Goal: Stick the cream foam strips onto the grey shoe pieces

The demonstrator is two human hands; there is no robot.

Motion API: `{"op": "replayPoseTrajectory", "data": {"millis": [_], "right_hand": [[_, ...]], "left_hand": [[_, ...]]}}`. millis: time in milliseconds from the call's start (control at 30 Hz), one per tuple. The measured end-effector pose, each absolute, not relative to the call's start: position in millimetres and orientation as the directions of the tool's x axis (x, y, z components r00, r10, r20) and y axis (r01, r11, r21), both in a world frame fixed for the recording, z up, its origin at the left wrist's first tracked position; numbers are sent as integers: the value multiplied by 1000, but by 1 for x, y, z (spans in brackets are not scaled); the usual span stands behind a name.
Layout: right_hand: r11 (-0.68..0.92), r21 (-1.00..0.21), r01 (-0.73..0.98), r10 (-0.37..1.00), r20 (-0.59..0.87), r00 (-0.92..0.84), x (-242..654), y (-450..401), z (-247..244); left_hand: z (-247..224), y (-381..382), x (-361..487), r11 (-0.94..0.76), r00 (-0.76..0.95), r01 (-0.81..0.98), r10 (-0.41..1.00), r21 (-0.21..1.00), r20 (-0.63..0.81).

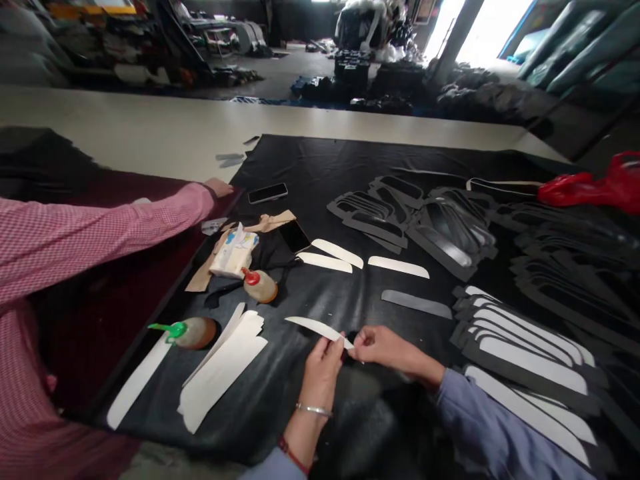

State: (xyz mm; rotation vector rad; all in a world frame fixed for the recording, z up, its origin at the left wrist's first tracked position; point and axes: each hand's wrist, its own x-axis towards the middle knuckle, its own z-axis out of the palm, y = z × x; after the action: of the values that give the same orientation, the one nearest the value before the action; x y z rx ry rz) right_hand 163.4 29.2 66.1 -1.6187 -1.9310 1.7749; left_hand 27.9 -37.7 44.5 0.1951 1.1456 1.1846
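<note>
A narrow white curved strip [313, 325] is held over the black sheet, seen partly edge-on. My left hand [323, 367] grips it near its right end between thumb and fingers. At that same end, the fingers of my right hand [377, 347] are pinched together on the strip's tip; exactly how they grip it is hidden. Beyond my hands lie white strips [399, 267] and one grey strip [417, 303]. To the left of my left hand is a fanned stack of white pieces [225, 373].
A green-tipped bottle [197, 332] and a red-tipped bottle [261, 287] lie left, near a tissue pack [235, 252] and a phone [268, 193]. Black frames with white pieces [530, 360] are stacked right, near a red bag [590, 190]. Another person's checked sleeve [110, 227] reaches in from the left.
</note>
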Motion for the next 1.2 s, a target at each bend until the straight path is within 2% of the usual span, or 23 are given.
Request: {"op": "replayPoseTrajectory", "data": {"millis": [67, 133, 200, 233, 267, 300, 367, 433, 500, 667, 767, 867, 1033, 1200], "right_hand": [[-269, -778, 568, 695, -565, -444, 163, 3, 67], [-197, -764, 614, 747, -522, -410, 164, -24, 72], [-5, -678, 735, 819, -425, -385, 167, -51, 82], [113, -618, 778, 843, -355, -404, 169, -64, 88], [232, -565, 792, 854, -272, -444, 169, -76, 92], [346, -520, 781, 849, -181, -497, 169, -86, 96], [532, -428, 731, 809, 3, -588, 167, -101, 97], [628, -321, 709, 772, 138, -621, 163, -107, 89], [650, -258, 715, 759, 173, -628, 161, -107, 78], [651, -277, 707, 742, 39, -669, 162, -98, 73], [595, -337, 729, 758, -67, -649, 164, -88, 79], [543, -350, 763, 785, -112, -610, 164, -74, 75], [567, -326, 756, 765, -132, -631, 155, -49, 57], [603, -302, 739, 726, -176, -665, 148, -35, 49]], "left_hand": [[50, -37, 30, 441, -41, -639, 799, 630, -600], [48, -46, 24, 466, -74, -485, 822, 740, -565], [42, -62, 12, 407, -125, -103, 900, 908, -418], [39, -72, 5, 320, -121, 148, 945, 936, -304], [36, -83, -3, 193, -76, 395, 981, 898, -177], [34, -93, -9, 58, 2, 589, 997, 806, -73], [33, -112, -17, -181, 203, 781, 979, 598, 32], [36, -125, -20, -312, 335, 815, 941, 488, 43], [40, -132, -18, -351, 376, 815, 926, 460, 41], [48, -136, -15, -353, 374, 804, 926, 478, 54], [49, -138, -22, -371, 342, 800, 928, 471, 150], [48, -142, -31, -326, 259, 840, 943, 433, 208], [39, -143, -37, -237, 180, 890, 968, 391, 177], [24, -138, -36, -191, 150, 890, 980, 414, 130]]}}
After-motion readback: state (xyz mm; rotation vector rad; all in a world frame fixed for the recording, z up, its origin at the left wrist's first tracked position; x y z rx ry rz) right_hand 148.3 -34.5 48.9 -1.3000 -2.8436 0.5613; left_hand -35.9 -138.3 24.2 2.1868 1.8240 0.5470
